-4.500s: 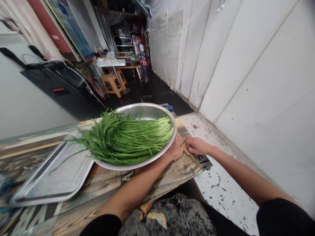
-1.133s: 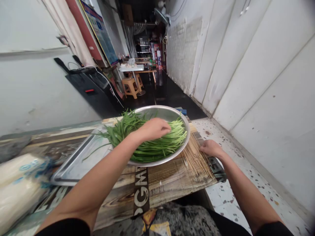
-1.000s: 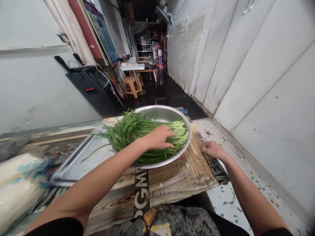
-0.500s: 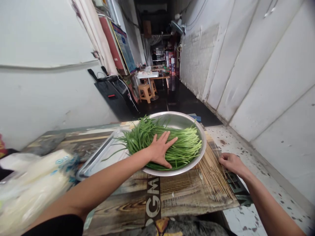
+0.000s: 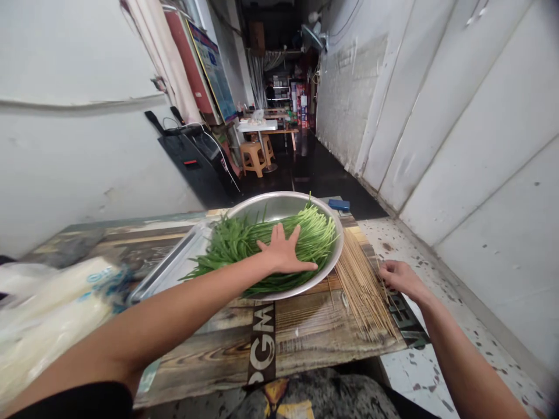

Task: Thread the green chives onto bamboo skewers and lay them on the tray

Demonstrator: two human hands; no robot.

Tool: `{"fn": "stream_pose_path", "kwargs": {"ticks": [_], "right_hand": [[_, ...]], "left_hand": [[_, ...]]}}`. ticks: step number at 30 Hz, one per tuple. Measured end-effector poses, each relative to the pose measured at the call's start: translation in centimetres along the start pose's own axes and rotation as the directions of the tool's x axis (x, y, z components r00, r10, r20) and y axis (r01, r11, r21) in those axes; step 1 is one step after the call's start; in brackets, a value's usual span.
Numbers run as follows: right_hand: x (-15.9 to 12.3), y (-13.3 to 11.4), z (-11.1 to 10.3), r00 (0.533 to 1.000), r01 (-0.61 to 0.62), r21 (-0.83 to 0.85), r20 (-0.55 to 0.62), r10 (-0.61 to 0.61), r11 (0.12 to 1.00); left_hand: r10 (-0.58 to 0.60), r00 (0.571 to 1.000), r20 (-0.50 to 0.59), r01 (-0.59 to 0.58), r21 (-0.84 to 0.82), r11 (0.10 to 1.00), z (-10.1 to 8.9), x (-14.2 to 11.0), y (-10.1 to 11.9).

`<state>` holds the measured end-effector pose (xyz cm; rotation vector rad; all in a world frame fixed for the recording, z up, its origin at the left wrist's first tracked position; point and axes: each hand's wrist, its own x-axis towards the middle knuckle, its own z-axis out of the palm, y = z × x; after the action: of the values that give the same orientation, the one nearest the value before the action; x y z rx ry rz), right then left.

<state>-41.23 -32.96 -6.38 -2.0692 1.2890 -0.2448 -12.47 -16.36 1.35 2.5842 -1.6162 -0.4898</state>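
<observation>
The long green stems (image 5: 321,235) lie whole in the metal bowl (image 5: 279,205), pale ends gathered to the right and leafy ends to the left, some hanging over the rim above the metal tray (image 5: 172,265). Laying them all one way looks done; no stem in view is cut, tied or threaded. To the right of the bowl, thin wooden sticks (image 5: 360,279) lie loose on the counter (image 5: 209,349), and those in plain view are bare. Judged from this, the work is at an early point, with the whole heap of stems and nearly all the sticks left to deal with.

The left hand (image 5: 285,255) rests on the stems, fingers spread wide and clasping nothing. The right hand (image 5: 398,278) is at the right edge of the sticks, thumb and finger pinched together, it seems on one thin stick (so slender that its ends are hard to follow).

Much is covered. The left hand and forearm hide the middle of the heap and part of the tray; the bowl covers the tray's right end, and perhaps the far ends of some sticks. The pale plastic bag (image 5: 78,297) at left is blurred and cut off, its contents unclear. The blue object (image 5: 339,205) beyond the bowl is too small to identify.
</observation>
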Motion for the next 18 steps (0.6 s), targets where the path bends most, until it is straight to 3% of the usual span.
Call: {"fn": "stream_pose_path", "kwargs": {"ticks": [3,6,11,14,18], "right_hand": [[-0.2,-1.8,-0.7,0.995,0.066,0.126,-0.085,-0.055,0.990],[0.4,-5.0,-1.1,0.976,0.209,0.390,-0.141,-0.166,0.897],[2.0,-10.2,-1.2,0.929,0.365,0.580,-0.179,-0.323,0.728],[2.6,-12.1,-1.3,0.931,0.350,0.614,-0.146,-0.334,0.707],[2.0,-12.6,-1.3,0.925,0.373,0.538,-0.152,-0.349,0.755]], "left_hand": [[0.177,0.982,-0.070,-0.178,-0.009,0.984,-3.1,0.5,1.4],[0.261,0.935,-0.238,-0.283,-0.063,0.957,-4.0,2.1,3.2],[0.300,0.922,-0.246,-0.354,-0.217,0.910,-0.5,4.9,4.1],[0.258,0.926,-0.275,-0.329,-0.255,0.909,1.1,5.5,3.7],[0.224,0.938,-0.267,-0.303,-0.310,0.901,1.1,5.7,3.4]]}}
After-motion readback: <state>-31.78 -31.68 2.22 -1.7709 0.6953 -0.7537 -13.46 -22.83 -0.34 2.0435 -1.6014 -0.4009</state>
